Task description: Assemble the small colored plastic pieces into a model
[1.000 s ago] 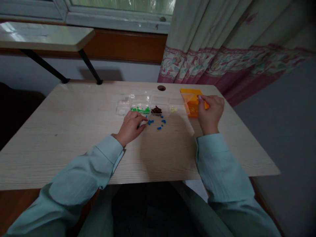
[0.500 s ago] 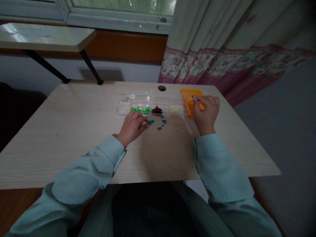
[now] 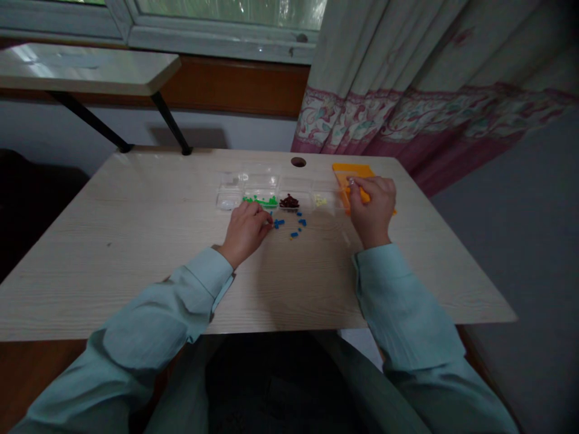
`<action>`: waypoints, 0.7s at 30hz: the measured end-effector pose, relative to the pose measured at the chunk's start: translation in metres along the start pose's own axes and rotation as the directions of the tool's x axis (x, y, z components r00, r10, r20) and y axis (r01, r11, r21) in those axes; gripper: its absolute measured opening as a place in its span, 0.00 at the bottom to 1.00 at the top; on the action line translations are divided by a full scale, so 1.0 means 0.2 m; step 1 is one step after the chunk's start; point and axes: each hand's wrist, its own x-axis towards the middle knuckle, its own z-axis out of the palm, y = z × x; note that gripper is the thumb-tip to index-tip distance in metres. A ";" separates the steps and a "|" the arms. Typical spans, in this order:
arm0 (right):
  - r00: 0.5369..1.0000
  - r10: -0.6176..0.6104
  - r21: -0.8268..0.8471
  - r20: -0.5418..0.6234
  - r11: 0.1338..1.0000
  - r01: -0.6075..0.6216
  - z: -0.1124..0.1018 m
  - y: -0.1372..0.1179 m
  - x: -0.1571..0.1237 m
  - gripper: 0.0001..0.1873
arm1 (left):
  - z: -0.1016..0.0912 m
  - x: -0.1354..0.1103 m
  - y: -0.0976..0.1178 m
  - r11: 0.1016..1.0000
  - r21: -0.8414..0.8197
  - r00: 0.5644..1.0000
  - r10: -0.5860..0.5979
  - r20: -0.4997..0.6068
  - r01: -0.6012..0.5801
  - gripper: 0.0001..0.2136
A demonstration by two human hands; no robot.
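My left hand (image 3: 245, 234) rests on the table, thumb and index finger drawn together beside several small blue pieces (image 3: 279, 223). Whether a piece sits between those fingertips is too small to tell. More blue pieces (image 3: 302, 222) lie loosely to the right. My right hand (image 3: 374, 211) is closed in a pinch over the orange tray (image 3: 353, 168), partly covering it. Something small and pale shows at its fingertips, too unclear to name. Behind the blue pieces, a clear compartment box (image 3: 231, 196) holds green pieces (image 3: 261, 202), dark brown pieces (image 3: 289, 202) and pale yellow pieces (image 3: 319, 200) in separate compartments.
The light wooden table (image 3: 149, 283) has a round cable hole (image 3: 298, 162) near its back edge. A raised white shelf (image 3: 90, 69) on black legs stands at the back left. A curtain (image 3: 353, 108) hangs behind the table's right side.
My right hand has moved slightly left, still pinched. My left hand stays by the blue pieces with almost no change. The whole view has shifted a little.
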 end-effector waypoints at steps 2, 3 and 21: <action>1.000 -0.008 0.007 0.009 1.000 0.008 0.01 -0.02 0.00 0.15 | 0.00 0.00 0.01 1.000 0.017 1.000 0.003 0.011 -0.004 0.06; 1.000 -0.012 0.013 0.011 1.000 0.012 0.01 -0.03 -0.01 0.16 | 0.00 0.00 0.01 1.000 0.025 1.000 0.006 0.016 -0.006 0.06; 0.927 -0.335 0.326 0.166 0.906 0.269 0.07 -0.44 -0.19 0.11 | 0.00 0.03 -0.01 0.908 -0.418 0.988 -0.063 -0.140 -0.001 0.10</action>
